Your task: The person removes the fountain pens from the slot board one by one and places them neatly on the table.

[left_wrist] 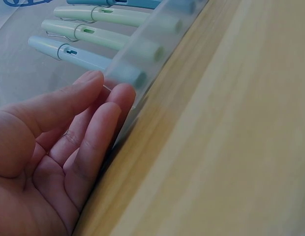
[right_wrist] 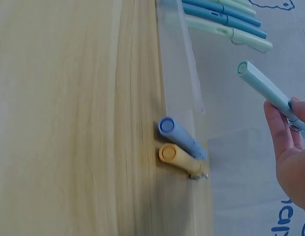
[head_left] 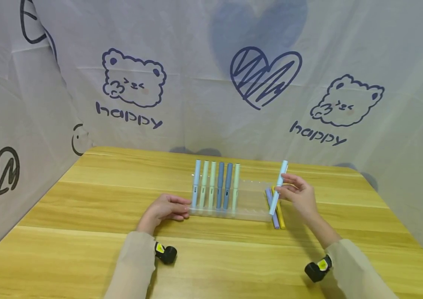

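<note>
A clear plastic pen stand holds several capped pens side by side, in light blue, pale green and darker blue. My left hand grips the stand's left end; in the left wrist view, thumb and fingertips meet at its corner, beside the light blue pen. Above the stand's right end, my right hand pinches another light blue pen between thumb and fingers. This pen is tilted, its lower end free. Below it lie a purple pen and a yellow pen.
The wooden table extends around the stand. A patterned cloth hangs behind its far edge and along both sides. Each wrist carries a small black camera, one on the left and one on the right.
</note>
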`<state>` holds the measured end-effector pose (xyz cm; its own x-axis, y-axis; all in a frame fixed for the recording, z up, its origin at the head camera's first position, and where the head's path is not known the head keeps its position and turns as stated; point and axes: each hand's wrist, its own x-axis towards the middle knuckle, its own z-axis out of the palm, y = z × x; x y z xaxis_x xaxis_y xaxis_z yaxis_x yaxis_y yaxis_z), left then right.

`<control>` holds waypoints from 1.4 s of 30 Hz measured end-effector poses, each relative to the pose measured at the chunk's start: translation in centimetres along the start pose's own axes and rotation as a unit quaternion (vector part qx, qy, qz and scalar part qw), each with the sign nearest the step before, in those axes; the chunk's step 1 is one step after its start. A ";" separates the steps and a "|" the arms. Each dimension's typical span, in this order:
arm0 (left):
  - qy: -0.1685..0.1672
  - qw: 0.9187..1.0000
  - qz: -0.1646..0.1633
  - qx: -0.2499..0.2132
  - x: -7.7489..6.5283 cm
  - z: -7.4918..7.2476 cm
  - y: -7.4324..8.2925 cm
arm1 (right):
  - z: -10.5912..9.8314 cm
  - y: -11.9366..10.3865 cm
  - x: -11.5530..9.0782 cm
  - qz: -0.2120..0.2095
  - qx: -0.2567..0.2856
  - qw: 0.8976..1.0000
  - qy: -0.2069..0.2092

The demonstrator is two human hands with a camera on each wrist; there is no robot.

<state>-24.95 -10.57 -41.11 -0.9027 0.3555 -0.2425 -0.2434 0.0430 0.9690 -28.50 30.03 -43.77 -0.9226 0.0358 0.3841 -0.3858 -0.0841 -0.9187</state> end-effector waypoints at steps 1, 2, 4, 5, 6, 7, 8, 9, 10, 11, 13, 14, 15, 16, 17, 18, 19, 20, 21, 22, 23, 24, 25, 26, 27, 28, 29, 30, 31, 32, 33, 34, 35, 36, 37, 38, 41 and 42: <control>0.000 1.000 0.000 0.000 0.0 0.0 0.0 | -0.2 -0.1 0.0 0.004 -0.003 1.000 0.003; 0.000 1.000 0.000 0.000 0.0 0.0 0.0 | -0.3 -0.2 -0.1 0.006 -0.006 1.000 0.004; 0.000 1.000 -0.001 -0.001 -0.1 0.0 0.0 | -0.6 -0.3 -0.1 0.012 -0.012 1.000 0.004; 0.000 1.000 -0.001 -0.001 -0.1 0.0 0.0 | -0.7 -0.5 -0.2 0.014 -0.017 1.000 0.003; 0.000 1.000 -0.001 -0.001 -0.1 0.0 0.0 | -0.7 -0.7 -0.3 0.017 -0.024 1.000 0.000; -0.001 1.000 -0.001 -0.001 -0.1 -0.1 0.0 | -0.8 -0.9 -0.4 0.018 -0.024 1.000 -0.007; -0.001 1.000 -0.001 -0.001 0.0 -0.1 0.0 | -0.8 -1.2 -0.5 0.021 -0.033 0.999 -0.009; 0.000 1.000 -0.002 -0.001 0.0 -0.1 -0.1 | -0.7 -1.6 -0.6 0.024 -0.035 0.999 -0.012; 0.000 1.000 -0.002 -0.001 0.0 -0.1 -0.1 | -0.5 -2.2 -0.8 0.027 -0.045 0.999 -0.016; 0.000 1.000 -0.003 -0.002 0.0 -0.1 -0.1 | -0.3 -2.8 -1.0 0.030 -0.054 0.998 -0.020; 0.001 1.000 -0.004 -0.003 0.0 -0.1 -0.1 | 0.1 -3.8 -1.3 0.034 -0.071 0.997 -0.027; 0.002 1.000 -0.004 -0.004 0.0 0.0 -0.1 | 0.2 -4.1 -1.4 0.040 -0.078 0.996 -0.023; 0.002 1.000 -0.004 -0.004 0.1 0.0 -0.1 | 0.1 -4.2 -1.3 0.045 -0.077 0.996 -0.024; 0.002 1.000 -0.004 -0.004 0.1 0.0 -0.1 | 0.0 -4.2 -1.3 0.050 -0.083 0.995 -0.023; 0.002 1.000 -0.005 -0.004 0.0 0.0 -0.1 | -0.3 -3.8 -1.2 0.056 -0.084 0.995 -0.020; 0.002 1.000 -0.005 -0.004 0.0 0.0 -0.1 | -0.7 -3.4 -1.1 0.061 -0.083 0.995 -0.016; 0.003 1.000 -0.005 -0.004 0.0 0.0 -0.1 | -1.1 -2.9 -0.9 0.065 -0.078 0.995 -0.014; 0.003 1.000 -0.005 -0.003 0.0 0.0 -0.1 | -1.5 -2.4 -0.7 0.070 -0.074 0.995 -0.008; 0.003 1.000 -0.005 -0.003 0.0 0.0 -0.1 | -1.8 -2.0 -0.7 0.072 -0.079 0.994 -0.007; 0.003 1.000 -0.005 -0.002 0.0 0.0 0.0 | -2.0 -1.8 -0.7 0.072 -0.084 0.994 -0.005; 0.003 1.000 -0.005 -0.001 0.0 0.0 0.0 | -2.2 -1.6 -0.7 0.074 -0.087 0.993 -0.007; 0.003 1.000 -0.005 0.000 0.0 0.0 0.0 | -2.3 -1.6 -0.7 0.076 -0.088 0.993 -0.008; 0.003 1.000 -0.005 0.001 0.0 0.0 0.0 | -2.4 -1.7 -0.8 0.078 -0.088 0.993 -0.011; 0.003 1.000 -0.005 0.002 0.0 -0.1 0.0 | -2.2 -2.2 -1.0 0.088 -0.100 0.991 -0.011; 0.003 1.000 -0.005 0.002 0.0 -0.1 0.0 | -1.8 -2.8 -1.2 0.098 -0.112 0.989 -0.013; 0.003 1.000 -0.005 0.003 0.0 -0.1 0.0 | -1.6 -3.3 -1.4 0.105 -0.113 0.988 -0.018; 0.003 1.000 -0.005 0.003 0.0 -0.1 0.0 | -1.5 -3.7 -1.5 0.112 -0.110 0.987 -0.025; 0.003 1.000 -0.005 0.003 0.0 -0.1 0.0 | -1.0 -4.4 -1.7 0.123 -0.123 0.985 -0.022; 0.004 1.000 -0.005 0.002 0.0 -0.1 0.0 | -0.6 -5.1 -1.9 0.130 -0.133 0.982 -0.022; 0.004 1.000 -0.005 0.001 0.0 -0.1 0.0 | -0.1 -5.7 -2.1 0.139 -0.143 0.980 -0.022; 0.003 1.000 -0.004 0.001 -0.1 0.0 0.0 | 0.1 -6.0 -2.2 0.142 -0.143 0.979 -0.021; 0.003 1.000 -0.004 0.000 -0.1 0.0 0.0 | 0.3 -6.1 -2.2 0.143 -0.141 0.979 -0.022; 0.002 1.000 -0.003 -0.001 -0.1 0.0 0.0 | 0.6 -6.5 -2.3 0.149 -0.150 0.977 -0.020; 0.002 1.000 -0.003 -0.001 -0.1 0.0 0.0 | 1.0 -6.9 -2.4 0.156 -0.162 0.974 -0.015; 0.002 1.000 -0.003 -0.002 -0.1 0.0 0.0 | 1.0 -6.8 -2.4 0.157 -0.159 0.975 -0.015; 0.002 1.000 -0.002 -0.003 -0.1 0.0 0.0 | 1.0 -6.8 -2.4 0.162 -0.159 0.974 -0.017; 0.003 1.000 -0.003 -0.004 -0.1 0.0 0.0 | 0.8 -6.8 -2.4 0.174 -0.164 0.971 -0.019; 0.004 1.000 -0.003 -0.004 -0.1 0.0 0.0 | 0.8 -6.7 -2.4 0.179 -0.164 0.970 -0.021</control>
<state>-24.86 -10.57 -41.07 -0.9041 0.3472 -0.2489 -0.2516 0.0382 0.9671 -23.73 29.73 -38.41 -0.9992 0.0223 0.0328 -0.0266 0.2370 -0.9711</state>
